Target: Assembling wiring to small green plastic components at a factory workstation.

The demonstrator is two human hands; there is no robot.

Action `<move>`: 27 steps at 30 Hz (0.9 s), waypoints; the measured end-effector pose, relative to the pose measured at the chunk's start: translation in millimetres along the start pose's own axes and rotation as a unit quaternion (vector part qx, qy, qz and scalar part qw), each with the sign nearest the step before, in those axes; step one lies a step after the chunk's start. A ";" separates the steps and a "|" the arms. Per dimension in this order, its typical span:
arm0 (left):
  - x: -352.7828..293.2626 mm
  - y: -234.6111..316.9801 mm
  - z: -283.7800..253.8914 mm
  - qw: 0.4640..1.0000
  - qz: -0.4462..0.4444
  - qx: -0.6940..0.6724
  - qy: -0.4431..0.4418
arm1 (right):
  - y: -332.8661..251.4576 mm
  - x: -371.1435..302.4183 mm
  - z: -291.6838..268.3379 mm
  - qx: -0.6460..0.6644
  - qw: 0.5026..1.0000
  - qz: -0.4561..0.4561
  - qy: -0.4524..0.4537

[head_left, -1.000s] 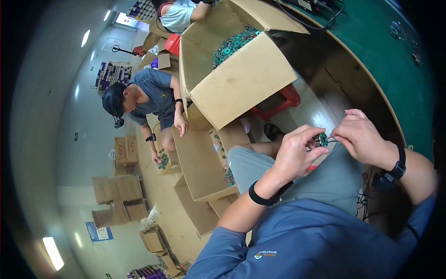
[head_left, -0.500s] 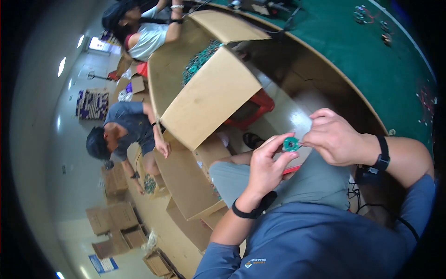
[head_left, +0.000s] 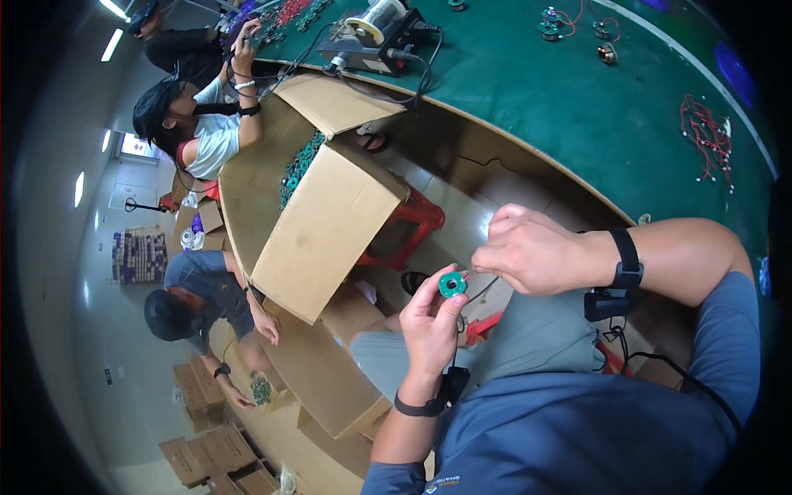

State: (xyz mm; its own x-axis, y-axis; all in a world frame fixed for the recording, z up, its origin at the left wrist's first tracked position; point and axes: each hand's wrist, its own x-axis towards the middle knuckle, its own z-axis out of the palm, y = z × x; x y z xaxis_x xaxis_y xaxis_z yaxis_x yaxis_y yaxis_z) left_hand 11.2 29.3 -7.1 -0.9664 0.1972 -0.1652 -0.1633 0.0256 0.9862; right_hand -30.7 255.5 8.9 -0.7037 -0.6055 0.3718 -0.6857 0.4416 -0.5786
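My left hand (head_left: 431,332) grips a small green ring-shaped circuit board (head_left: 453,276) between thumb and fingertips, its face with a dark centre hole turned up. Just right of it, my right hand (head_left: 536,252) is closed in a pinch. Something thin and reddish shows between the board and the right fingertips, too small to name. What the right fingers hold is hidden. Both hands are above my lap, with dark bands on the wrists.
A green-topped table (head_left: 528,91) carries a soldering unit with a wire spool (head_left: 381,23), red wires (head_left: 705,140) and small coil parts (head_left: 607,54). Left of me, an open cardboard box (head_left: 330,223) holds several green boards (head_left: 299,169) beside a red stool (head_left: 404,227). Two people (head_left: 202,289) (head_left: 198,124) work nearby.
Both hands have shifted left and a little down in the picture, with the board still in the left hand. The view has turned, showing more of the table.
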 end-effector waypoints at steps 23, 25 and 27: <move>3.4 -0.2 3.1 0.999 -0.001 -0.001 0.043 | 0.5 0.0 8.6 -0.013 0.998 0.045 -0.038; 4.2 -2.8 1.9 1.000 -0.002 0.011 0.029 | -8.1 0.2 10.6 0.019 0.998 -0.003 -0.055; -0.4 -4.1 2.8 0.999 0.007 0.024 0.026 | -4.0 0.8 11.1 0.022 0.998 0.008 -0.050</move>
State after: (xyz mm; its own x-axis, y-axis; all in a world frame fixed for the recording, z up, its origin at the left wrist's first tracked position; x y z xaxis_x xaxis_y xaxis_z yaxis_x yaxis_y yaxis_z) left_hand 12.8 31.8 -11.1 -0.9778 0.1470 -0.1494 -0.1405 0.0694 0.9876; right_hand -26.5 245.9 3.5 -0.6907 -0.6626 0.2896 -0.6645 0.4238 -0.6155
